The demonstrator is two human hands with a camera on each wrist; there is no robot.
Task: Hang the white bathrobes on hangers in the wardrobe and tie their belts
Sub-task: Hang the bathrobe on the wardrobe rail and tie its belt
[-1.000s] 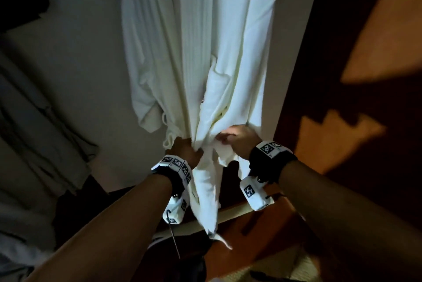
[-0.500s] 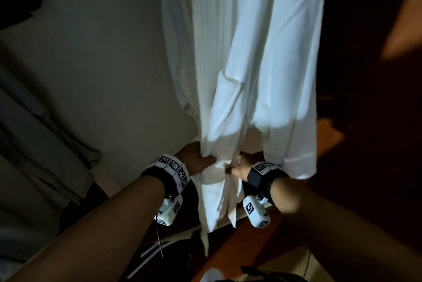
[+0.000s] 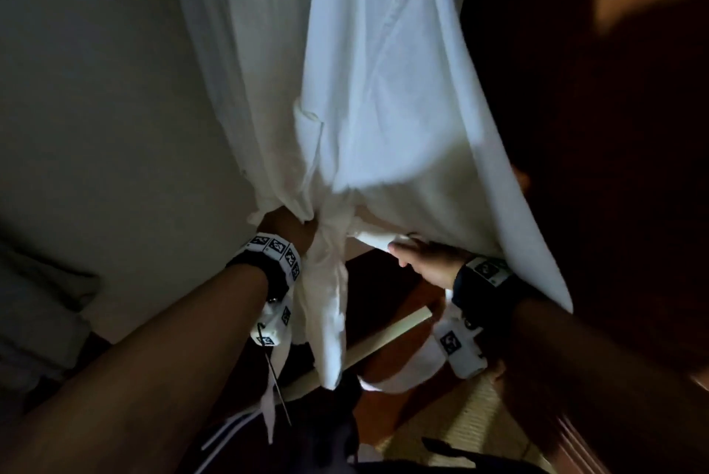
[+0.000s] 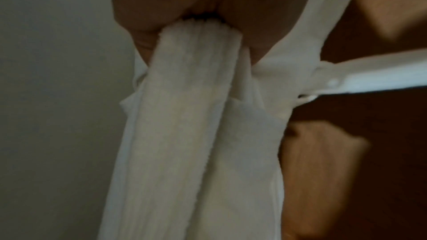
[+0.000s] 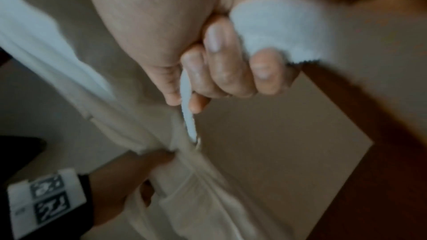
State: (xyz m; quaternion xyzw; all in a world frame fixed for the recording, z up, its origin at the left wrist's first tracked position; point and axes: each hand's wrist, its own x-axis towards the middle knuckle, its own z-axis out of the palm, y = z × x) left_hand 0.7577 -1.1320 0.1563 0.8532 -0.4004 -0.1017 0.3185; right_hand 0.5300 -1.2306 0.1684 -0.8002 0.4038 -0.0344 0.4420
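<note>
A white ribbed robe [image 3: 383, 89] hangs mid-frame. The left hand [image 3: 286, 228] grips its bunched cloth; the right hand [image 3: 429, 262] pinches the belt [image 5: 277, 25]. No readable writing.

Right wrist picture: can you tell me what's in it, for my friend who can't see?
The right hand grips a white belt in curled fingers, pulling it away from a hanging white bathrobe. Lower left, the left hand holds the robe's bunched middle. The picture is dim and blurry.
</note>
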